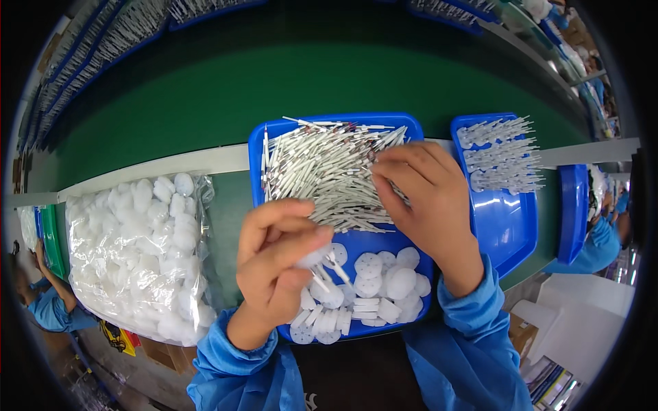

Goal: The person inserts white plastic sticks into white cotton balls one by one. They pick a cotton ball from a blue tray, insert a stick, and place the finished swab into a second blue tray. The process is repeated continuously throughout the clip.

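My left hand is closed round a round white plastic disc, with a few thin white rods sticking out of it toward the lower right. Over the right part of a heap of thin white rods is my right hand, its fingers bent and drawn together. What those fingertips hold, if anything, I cannot make out. The heap fills the far part of a blue tray. Loose white discs with small holes, some on edge, lie in its near part, below my hands.
A clear bag of white discs lies at left. A second blue tray at right holds discs with upright rods. More filled trays line the far left of the green table. Other people in blue sleeves are at both sides.
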`<action>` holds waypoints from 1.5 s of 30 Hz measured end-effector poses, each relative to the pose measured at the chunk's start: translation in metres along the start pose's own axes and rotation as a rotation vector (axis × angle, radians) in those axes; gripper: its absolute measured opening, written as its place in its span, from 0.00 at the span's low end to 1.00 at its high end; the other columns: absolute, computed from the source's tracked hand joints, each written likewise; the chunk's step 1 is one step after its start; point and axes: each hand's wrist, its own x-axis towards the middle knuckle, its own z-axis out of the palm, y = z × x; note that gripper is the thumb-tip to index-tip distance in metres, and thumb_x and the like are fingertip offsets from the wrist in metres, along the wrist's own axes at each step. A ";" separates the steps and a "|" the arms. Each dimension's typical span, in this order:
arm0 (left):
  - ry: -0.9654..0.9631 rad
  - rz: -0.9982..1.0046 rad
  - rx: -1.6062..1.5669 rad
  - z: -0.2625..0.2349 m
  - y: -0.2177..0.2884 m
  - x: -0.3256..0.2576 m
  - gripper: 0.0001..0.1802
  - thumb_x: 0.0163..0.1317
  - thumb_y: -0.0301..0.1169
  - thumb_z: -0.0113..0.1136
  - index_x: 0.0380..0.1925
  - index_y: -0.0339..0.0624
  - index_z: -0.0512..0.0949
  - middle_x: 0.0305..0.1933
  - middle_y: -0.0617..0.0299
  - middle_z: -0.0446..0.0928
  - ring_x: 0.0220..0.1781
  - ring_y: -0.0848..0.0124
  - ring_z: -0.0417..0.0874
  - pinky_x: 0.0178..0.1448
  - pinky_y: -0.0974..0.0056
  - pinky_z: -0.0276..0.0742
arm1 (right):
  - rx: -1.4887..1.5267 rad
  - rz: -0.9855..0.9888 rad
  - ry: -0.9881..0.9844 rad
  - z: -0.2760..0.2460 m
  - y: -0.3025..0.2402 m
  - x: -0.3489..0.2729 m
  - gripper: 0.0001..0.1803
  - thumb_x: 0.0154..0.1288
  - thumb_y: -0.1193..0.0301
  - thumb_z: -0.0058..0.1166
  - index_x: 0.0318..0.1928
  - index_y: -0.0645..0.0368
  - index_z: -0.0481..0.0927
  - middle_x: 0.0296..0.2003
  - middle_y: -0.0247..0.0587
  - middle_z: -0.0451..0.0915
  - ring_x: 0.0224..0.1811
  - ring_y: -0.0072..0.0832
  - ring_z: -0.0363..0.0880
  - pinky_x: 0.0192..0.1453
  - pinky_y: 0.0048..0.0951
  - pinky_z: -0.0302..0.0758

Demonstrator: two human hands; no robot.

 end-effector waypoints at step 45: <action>0.065 -0.490 -0.360 0.005 0.001 -0.004 0.19 0.72 0.12 0.61 0.62 0.29 0.83 0.60 0.56 0.76 0.62 0.68 0.86 0.63 0.67 0.85 | 0.679 0.380 -0.185 -0.009 -0.033 -0.041 0.14 0.63 0.77 0.78 0.50 0.58 0.94 0.31 0.41 0.89 0.25 0.26 0.84 0.30 0.28 0.78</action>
